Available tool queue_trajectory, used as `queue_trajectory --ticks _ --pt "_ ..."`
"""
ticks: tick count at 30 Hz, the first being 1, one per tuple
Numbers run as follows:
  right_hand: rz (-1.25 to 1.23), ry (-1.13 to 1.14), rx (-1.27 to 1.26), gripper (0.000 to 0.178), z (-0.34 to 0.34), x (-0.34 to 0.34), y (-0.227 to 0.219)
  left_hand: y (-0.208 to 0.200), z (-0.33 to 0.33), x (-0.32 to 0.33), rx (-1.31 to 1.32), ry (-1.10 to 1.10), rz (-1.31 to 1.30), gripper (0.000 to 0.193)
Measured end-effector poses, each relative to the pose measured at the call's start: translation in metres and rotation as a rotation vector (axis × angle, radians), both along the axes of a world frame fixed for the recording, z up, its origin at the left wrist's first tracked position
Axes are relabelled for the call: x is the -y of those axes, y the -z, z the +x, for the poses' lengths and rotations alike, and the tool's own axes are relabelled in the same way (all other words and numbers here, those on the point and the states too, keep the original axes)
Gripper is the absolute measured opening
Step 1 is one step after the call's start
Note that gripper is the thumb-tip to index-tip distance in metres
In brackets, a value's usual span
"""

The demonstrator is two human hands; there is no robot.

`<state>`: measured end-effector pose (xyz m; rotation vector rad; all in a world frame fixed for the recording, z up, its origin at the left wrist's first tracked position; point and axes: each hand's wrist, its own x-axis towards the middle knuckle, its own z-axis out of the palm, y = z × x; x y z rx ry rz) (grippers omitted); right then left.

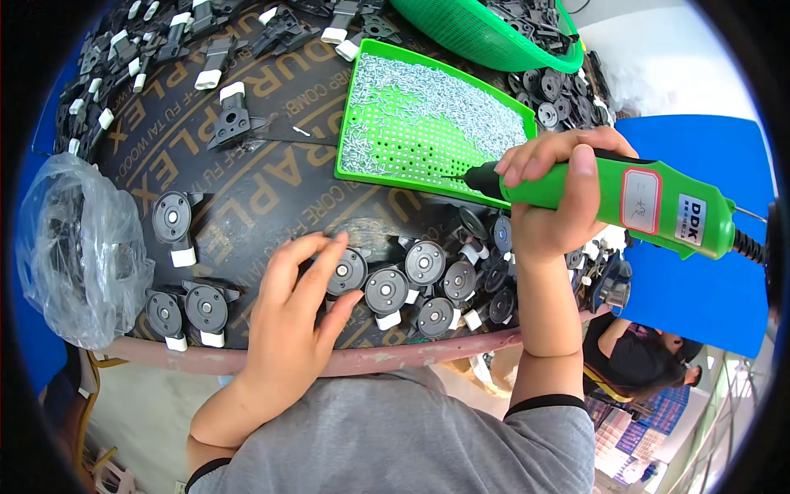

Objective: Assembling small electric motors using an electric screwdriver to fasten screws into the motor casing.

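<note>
My right hand (559, 177) is wrapped around a green electric screwdriver (613, 202). The tool lies nearly level, its black nose and thin bit pointing left over the green perforated tray (339, 163). Small silver screws (436, 86) cover much of that tray, thickest along its far side. My left hand (300, 288) is over the near part of the table, thumb and fingers apart around a black part with a round disc (350, 270). Whether the fingertips touch it, I cannot tell. Several similar disc parts with white ends, one a disc part (387, 290), sit to its right.
A clear plastic bag (82, 251) lies at the left edge. Black brackets with white ends (233, 119) spread across the far left of the dark printed board (271, 189). A green basket (461, 37) of black parts stands at the back. People (638, 354) are at the lower right.
</note>
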<state>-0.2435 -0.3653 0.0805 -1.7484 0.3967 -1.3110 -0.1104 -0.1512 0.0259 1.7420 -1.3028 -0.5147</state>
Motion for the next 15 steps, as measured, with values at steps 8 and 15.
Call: queue_trajectory --ticks 8,15 --pt "-0.009 -0.243 0.103 0.025 -0.016 -0.042 -0.058 0.001 0.009 0.006 -0.03 0.093 -0.025 0.049" --pt "-0.11 -0.579 -0.12 0.031 0.014 -0.085 -0.038 0.011 0.013 0.0 -0.082 0.058 -0.045 0.049"
